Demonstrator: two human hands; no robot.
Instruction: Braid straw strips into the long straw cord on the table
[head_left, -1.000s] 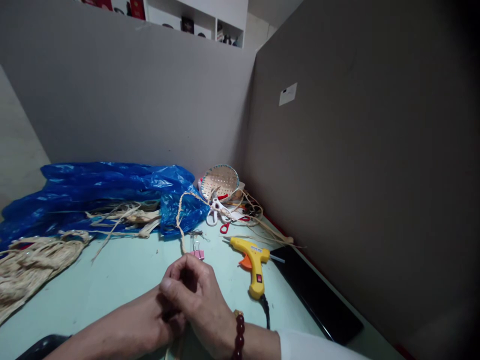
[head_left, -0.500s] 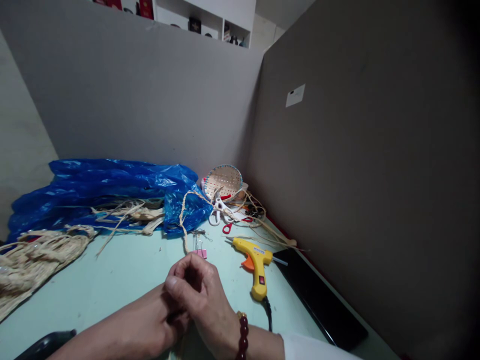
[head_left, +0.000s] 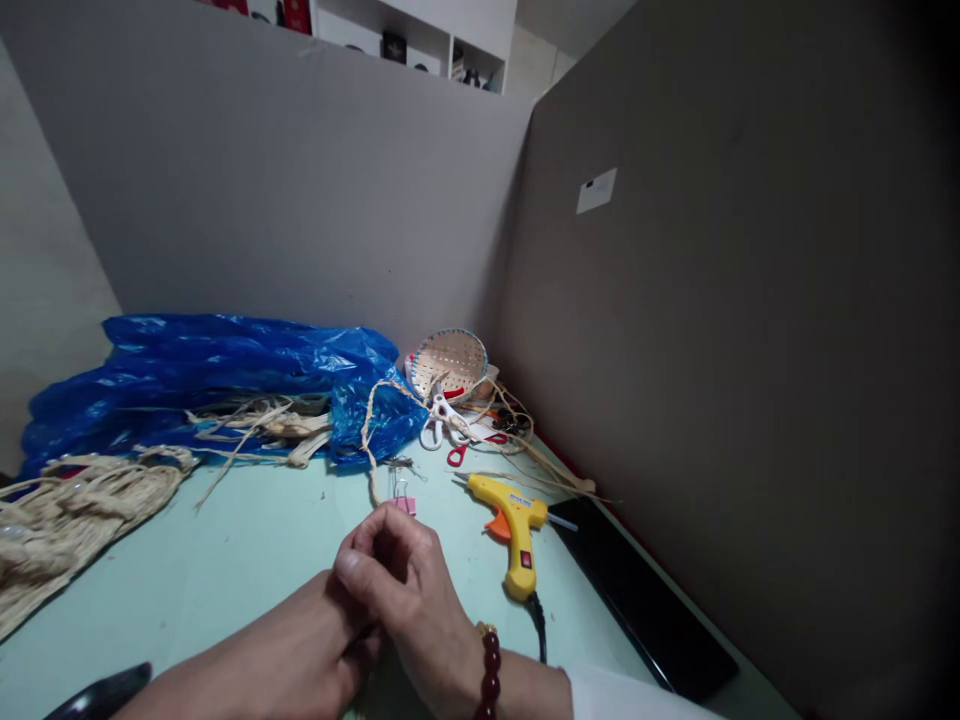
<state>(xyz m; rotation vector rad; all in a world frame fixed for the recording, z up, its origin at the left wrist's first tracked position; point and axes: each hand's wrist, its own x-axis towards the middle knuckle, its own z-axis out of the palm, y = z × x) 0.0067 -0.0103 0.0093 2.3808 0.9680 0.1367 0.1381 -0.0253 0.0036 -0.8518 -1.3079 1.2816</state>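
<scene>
Cord point(head_left: 365, 434) near illegibly labelled glue gun point(head_left: 519, 530)

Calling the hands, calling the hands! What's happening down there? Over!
Right hand overlapping left hand, grip hidden. Twisted cord curving away beyond them. Pink clip close ahead; yellow glue gun on the right, touching neither.

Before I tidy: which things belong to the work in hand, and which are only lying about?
Probably work (anything held is hidden):
twisted cord, running behind the right hand
pink clip nearby

Apparently lying about, untouched:
yellow glue gun
round basket
blue plastic bag
black flat object
</scene>
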